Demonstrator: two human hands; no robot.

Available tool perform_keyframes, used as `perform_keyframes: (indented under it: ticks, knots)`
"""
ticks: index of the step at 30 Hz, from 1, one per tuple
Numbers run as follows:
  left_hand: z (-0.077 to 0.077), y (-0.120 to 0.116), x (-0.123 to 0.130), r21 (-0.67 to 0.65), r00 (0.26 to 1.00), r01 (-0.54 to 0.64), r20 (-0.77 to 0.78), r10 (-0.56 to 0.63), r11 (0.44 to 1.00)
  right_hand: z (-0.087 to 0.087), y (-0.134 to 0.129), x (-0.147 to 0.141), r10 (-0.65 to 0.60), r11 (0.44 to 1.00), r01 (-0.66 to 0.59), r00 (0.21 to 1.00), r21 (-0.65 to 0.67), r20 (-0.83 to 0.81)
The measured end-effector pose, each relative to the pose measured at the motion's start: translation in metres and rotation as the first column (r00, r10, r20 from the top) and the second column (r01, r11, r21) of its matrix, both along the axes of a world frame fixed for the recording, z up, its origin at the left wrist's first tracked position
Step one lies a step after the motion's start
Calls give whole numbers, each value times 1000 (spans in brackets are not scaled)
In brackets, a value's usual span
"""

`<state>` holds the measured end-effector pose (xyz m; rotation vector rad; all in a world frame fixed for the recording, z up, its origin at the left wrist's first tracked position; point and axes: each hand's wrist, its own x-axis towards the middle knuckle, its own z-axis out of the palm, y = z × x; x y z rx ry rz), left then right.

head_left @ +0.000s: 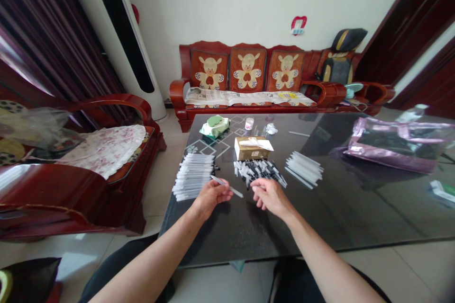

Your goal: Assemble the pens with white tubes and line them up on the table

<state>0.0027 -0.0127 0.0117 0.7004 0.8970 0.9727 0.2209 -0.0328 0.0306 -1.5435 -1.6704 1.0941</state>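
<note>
Over the table point(245, 234), inside its edges, the left hand point(212, 196) holds a pen point(237, 192).

Home living room: wooden sofa point(234, 110) with bear cushions point(248, 70), matching armchair point(78, 196), purple curtain point(67, 23), tissue box point(251, 153) on table point(234, 236).

L hand point(212, 194) pinched, R hand point(269, 195) part-curled, arms point(314, 239) fwd.

Pale pen point(237, 192) tilted, whitish pens point(194, 176) rowed left, black-and-white pieces point(260, 171) (jumbled) between, translucent tubes point(304, 169) stacked right
</note>
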Motion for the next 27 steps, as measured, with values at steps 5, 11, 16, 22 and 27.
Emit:
perform_keyframes:
  ticks: [5, 11, 16, 22, 27]
  knots:
    - [0, 2, -1, -27, 1000, -19, 0, 19, 999, -3, 23, 56, -293, 947, 209, 873, 244, 389]
    - [-3, 1, 2, -10, 999, 39, -11, -39, 999, -13, 27, 57, -229, 957, 67, 767, 281, 599]
    - [-5, -1, 5, -9, 998, 58, -7, -58, 998, -16, 33, 53, -203, 967, 46, 731, 250, 652]
    - [-5, -2, 5, 0, 999, 51, -10, -51, 999, -18, 34, 49, -122, 979, 14, 840, 205, 529]
    - [-2, -2, 5, -11, 999, 29, -16, -29, 1000, -20, 32, 46, -186, 968, 43, 778, 246, 600]
